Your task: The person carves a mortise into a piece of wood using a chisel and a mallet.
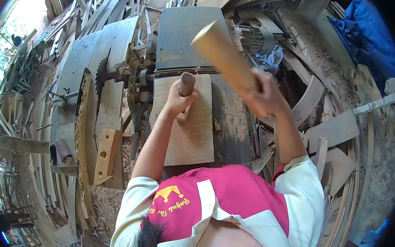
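My left hand [180, 98] is wrapped round the upright wooden handle [187, 79] of what looks like a chisel. Its blade is hidden below my fist. A small wooden block [184, 115] shows under that hand, on a wide pale board [187, 145]. The board lies on the dark metal bed of a machine [231, 121]. Higher and to the right, my right hand [265, 94] grips a thick wooden mallet [226, 58] by its lower end. The mallet tilts up to the left, apart from the handle, and is slightly blurred.
Left of the machine stands a toothed circular saw blade [101, 77] among planks. A block with round holes [107, 156] lies nearer me. The far metal table [190, 36] lies beyond the board. Scrap wood surrounds everything; a blue tarp [367, 36] hangs at the right.
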The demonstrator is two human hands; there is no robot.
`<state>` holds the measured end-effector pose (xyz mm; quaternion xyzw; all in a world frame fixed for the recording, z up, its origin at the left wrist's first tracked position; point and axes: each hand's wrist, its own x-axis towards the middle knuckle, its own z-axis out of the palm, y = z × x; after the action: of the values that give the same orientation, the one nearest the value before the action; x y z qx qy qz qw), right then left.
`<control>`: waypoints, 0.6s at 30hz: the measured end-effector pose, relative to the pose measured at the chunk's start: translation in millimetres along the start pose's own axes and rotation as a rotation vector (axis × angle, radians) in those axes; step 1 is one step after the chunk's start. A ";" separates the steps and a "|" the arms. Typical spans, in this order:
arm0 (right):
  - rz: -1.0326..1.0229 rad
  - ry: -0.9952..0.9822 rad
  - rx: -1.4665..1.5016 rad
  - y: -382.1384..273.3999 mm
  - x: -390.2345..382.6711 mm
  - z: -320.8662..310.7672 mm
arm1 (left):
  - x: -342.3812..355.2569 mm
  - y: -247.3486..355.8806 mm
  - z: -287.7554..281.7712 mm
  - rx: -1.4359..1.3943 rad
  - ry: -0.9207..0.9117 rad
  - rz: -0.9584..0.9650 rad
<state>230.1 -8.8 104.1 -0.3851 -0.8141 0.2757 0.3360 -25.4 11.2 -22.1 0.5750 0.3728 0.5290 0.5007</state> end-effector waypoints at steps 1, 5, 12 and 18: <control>0.005 -0.002 0.000 -3.7 0.3 -0.5 | -2.4 2.0 -1.8 0.021 0.000 -0.055; 0.222 0.197 0.392 -8.3 5.0 4.7 | -4.2 5.7 -1.7 -0.030 -0.040 -0.047; 0.458 -0.139 -0.173 55.9 17.8 85.5 | -4.2 2.1 -2.4 -0.045 -0.044 -0.051; 0.526 -0.339 -0.349 90.2 33.7 151.2 | -11.7 11.4 -9.1 -0.067 -0.003 -0.037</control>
<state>139.0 39.6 -42.5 -0.5818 -0.7662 0.2696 0.0427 -37.4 -0.9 -14.4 0.5517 0.3647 0.5309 0.5299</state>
